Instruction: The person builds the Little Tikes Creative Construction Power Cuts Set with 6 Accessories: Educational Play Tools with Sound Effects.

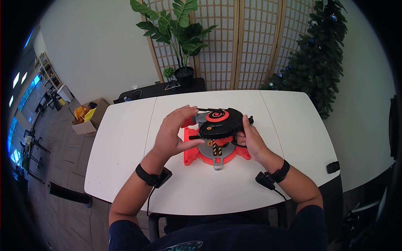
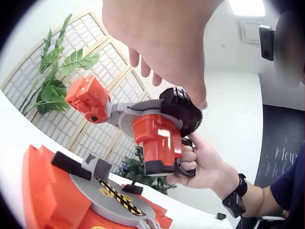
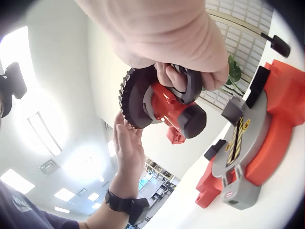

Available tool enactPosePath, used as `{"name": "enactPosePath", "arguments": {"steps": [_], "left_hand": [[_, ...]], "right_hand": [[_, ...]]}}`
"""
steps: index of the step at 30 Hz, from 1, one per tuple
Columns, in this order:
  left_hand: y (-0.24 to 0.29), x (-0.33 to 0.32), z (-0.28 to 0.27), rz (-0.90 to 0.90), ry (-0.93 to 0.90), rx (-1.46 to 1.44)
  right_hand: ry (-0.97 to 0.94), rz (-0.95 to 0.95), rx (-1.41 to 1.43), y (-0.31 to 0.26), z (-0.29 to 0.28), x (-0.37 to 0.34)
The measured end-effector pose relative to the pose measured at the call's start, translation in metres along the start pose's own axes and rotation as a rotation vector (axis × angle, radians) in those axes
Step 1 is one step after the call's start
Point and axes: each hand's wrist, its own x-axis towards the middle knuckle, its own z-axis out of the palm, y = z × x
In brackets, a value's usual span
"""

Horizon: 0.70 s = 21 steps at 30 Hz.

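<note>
A toy miter saw head [image 1: 228,121], black guard with a red-and-black spiral, is held above its red and grey base [image 1: 190,154]. My right hand [image 1: 254,143] grips its black loop handle [image 2: 187,164], fingers curled through it. On the far side, my left hand [image 1: 169,133] is beside the saw's guard and arm, its fingers extended and thumb apart. The left wrist view shows the toothed grey blade [image 2: 138,107], the red motor housing [image 2: 155,136] and a red block [image 2: 88,98] ending the arm, apart from the base. A yellow-and-black striped strip [image 3: 234,143] crosses the base's turntable.
The base stands on a white table [image 1: 121,167]. A small black object [image 1: 333,167] lies at the table's right edge. Behind are a potted plant [image 1: 184,75], a lattice screen [image 1: 217,50] and a decorated tree [image 1: 312,67]. A cardboard box [image 1: 97,115] sits at left.
</note>
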Motion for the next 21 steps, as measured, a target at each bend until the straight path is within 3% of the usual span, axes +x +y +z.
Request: {"name": "enactPosePath", "arguments": {"steps": [2,3,5,7,9,11,13,15,17,21], "left_hand": [[-0.003,-0.004,-0.004,-0.179,-0.035,-0.053],[-0.004,-0.005,-0.003,-0.179,-0.035,-0.052],[-0.008,-0.008,0.001,-0.503,-0.136,-0.049],[-0.020,-0.015,0.004,-0.499,-0.161,-0.041],[-0.025,-0.017,0.004,-0.654,-0.307,-0.285],[-0.025,-0.021,0.005,-0.634,-0.256,-0.324],[-0.021,-0.020,0.003,-0.698,-0.411,-0.326],[-0.020,-0.022,0.004,-0.659,-0.390,-0.338],[-0.020,-0.022,0.003,-0.665,-0.485,-0.299],[-0.017,-0.029,0.006,-0.587,-0.492,-0.356]], "right_hand": [[0.091,-0.077,-0.044,0.001,-0.004,0.000],[0.091,-0.077,-0.044,0.002,-0.007,0.000],[0.126,-0.130,-0.077,0.003,-0.012,0.000],[0.144,-0.166,-0.122,0.001,-0.009,-0.003],[0.161,-0.202,-0.168,0.001,-0.010,-0.004],[0.158,-0.266,-0.207,0.004,-0.014,-0.003],[0.155,-0.300,-0.246,0.009,-0.022,-0.004],[0.151,-0.333,-0.286,0.008,-0.024,-0.004],[0.166,-0.410,-0.358,0.003,-0.022,-0.006],[0.148,-0.402,-0.370,0.001,-0.032,-0.004]]}}
